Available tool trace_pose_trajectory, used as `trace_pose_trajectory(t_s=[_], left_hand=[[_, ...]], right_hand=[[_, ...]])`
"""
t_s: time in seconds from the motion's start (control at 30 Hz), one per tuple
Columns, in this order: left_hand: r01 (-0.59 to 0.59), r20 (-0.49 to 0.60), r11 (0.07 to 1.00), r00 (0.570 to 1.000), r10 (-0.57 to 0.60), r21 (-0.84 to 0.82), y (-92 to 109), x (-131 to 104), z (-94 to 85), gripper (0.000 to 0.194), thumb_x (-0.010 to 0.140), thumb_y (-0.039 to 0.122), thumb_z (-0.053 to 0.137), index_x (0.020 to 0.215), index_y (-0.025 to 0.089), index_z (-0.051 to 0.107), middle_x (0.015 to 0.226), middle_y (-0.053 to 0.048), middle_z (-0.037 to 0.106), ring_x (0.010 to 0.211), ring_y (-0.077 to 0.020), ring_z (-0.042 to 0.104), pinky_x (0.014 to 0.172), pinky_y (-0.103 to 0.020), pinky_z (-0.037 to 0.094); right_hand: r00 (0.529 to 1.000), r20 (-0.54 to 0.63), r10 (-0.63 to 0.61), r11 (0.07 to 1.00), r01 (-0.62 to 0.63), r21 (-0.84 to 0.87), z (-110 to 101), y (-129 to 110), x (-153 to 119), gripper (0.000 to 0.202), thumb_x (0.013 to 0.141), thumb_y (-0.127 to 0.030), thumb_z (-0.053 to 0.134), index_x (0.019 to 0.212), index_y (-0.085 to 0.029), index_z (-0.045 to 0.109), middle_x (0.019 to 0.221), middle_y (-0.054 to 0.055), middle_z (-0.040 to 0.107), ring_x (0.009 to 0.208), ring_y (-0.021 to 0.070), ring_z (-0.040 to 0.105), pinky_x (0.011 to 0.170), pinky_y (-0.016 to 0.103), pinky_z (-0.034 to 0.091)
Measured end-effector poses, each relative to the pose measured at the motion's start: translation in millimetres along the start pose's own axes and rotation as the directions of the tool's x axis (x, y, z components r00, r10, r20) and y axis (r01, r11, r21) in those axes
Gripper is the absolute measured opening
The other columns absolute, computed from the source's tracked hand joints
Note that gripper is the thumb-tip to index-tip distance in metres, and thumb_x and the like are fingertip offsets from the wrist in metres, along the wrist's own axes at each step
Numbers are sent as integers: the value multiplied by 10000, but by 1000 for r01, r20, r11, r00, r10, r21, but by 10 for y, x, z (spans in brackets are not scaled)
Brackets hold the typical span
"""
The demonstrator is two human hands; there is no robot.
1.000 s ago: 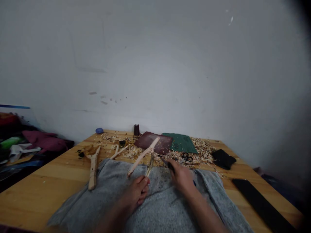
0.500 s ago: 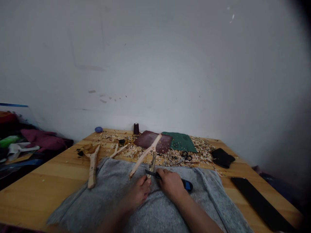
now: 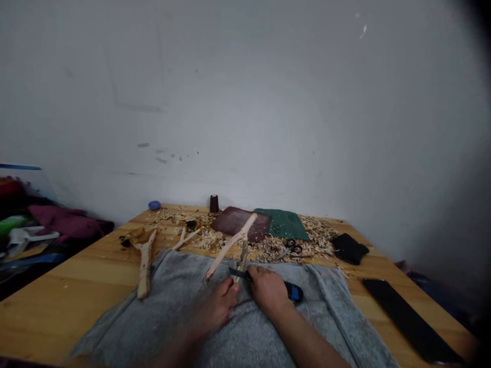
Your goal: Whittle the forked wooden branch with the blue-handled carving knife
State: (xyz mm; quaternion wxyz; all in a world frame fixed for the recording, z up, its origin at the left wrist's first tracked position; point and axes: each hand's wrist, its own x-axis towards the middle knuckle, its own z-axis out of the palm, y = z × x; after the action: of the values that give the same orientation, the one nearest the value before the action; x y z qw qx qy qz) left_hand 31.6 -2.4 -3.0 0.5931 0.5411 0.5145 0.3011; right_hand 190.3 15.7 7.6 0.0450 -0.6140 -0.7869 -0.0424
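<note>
A peeled forked branch [image 3: 229, 248] stands up from my left hand [image 3: 222, 305], whose fingers close round the lower end of its barked prong. My right hand [image 3: 268, 287] grips a knife [image 3: 294, 292] with a black and blue handle. The blade points left and lies against the barked prong, just above my left fingers. Both hands are over a grey cloth [image 3: 176, 301] on the wooden table.
Left lie a carved forked stick [image 3: 144, 266] and a smaller one [image 3: 186, 238]. Behind are wood shavings [image 3: 318, 235], scissors [image 3: 293, 247], maroon sheet [image 3: 226, 221], green sheet [image 3: 287, 225] and thread spool [image 3: 214, 203]. Right are a black cloth [image 3: 351, 249] and a long black object [image 3: 410, 319].
The forked branch has tilted slightly, its top shifting a little right. Both hands keep their holds, and the blade stays at the barked prong. The whole view has shifted slightly.
</note>
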Motion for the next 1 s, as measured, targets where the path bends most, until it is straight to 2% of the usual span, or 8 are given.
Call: trace_pose_trajectory(t_s=[0.2,0.4,0.47,0.57,0.63,0.7,0.83,1.0], left_hand=[[-36,13,999,999,36,-5,-7,22,-3,315,818,551,428,775,241,388,546,97,325,395,-55,229,391,-209,151],[-10,-6,1000,1000,10,15,41,8,0,303,816,538,416,765,239,426,547,87,334,397,-65,224,416,-218,160],[8,-6,1000,1000,-7,25,34,-14,-6,307,810,543,419,763,240,434,546,87,326,404,-71,234,423,-219,164],[25,-4,999,1000,-25,24,6,-54,-9,307,812,546,415,793,245,469,563,76,353,438,-86,285,433,-220,177],[8,5,1000,1000,-8,7,3,-77,-2,292,821,531,425,817,248,495,569,71,373,465,-95,318,437,-219,191],[-10,1,1000,1000,10,-10,23,-92,11,274,831,507,440,805,242,503,550,74,360,459,-91,316,430,-212,191],[3,-22,998,1000,-5,-70,84,-92,33,283,836,507,443,779,231,472,523,91,315,397,-60,228,390,-198,134],[-18,-39,995,999,15,-93,82,-64,35,338,807,578,444,800,240,438,522,106,275,388,-51,170,372,-201,107]], right_hand=[[998,-48,34,998,-36,-49,17,16,28,275,878,-132,390,1088,-218,546,921,93,644,831,210,627,676,280,435],[991,-124,56,994,-67,-86,43,51,59,303,876,-123,397,1130,-224,528,942,95,626,861,211,618,709,293,440],[985,-124,118,988,-129,-87,34,157,90,295,879,-112,380,1109,-217,532,929,94,627,843,210,627,685,289,442],[952,-81,297,951,-302,-69,-10,383,128,308,881,-88,335,1082,-201,538,901,94,633,755,199,647,605,265,431],[941,-87,327,941,-333,-61,-42,478,125,323,881,-95,336,1115,-207,529,936,97,636,771,198,649,607,263,424],[952,-81,295,955,-296,-8,-67,470,94,310,877,-122,368,1124,-218,528,956,89,641,803,191,644,627,258,420],[987,-101,126,988,-115,104,-108,248,-2,327,847,-160,445,1154,-239,526,1001,68,645,875,182,624,686,249,408],[998,-56,-16,995,22,102,-138,61,-84,256,845,-193,469,1078,-253,555,921,38,658,824,176,629,657,243,396]])
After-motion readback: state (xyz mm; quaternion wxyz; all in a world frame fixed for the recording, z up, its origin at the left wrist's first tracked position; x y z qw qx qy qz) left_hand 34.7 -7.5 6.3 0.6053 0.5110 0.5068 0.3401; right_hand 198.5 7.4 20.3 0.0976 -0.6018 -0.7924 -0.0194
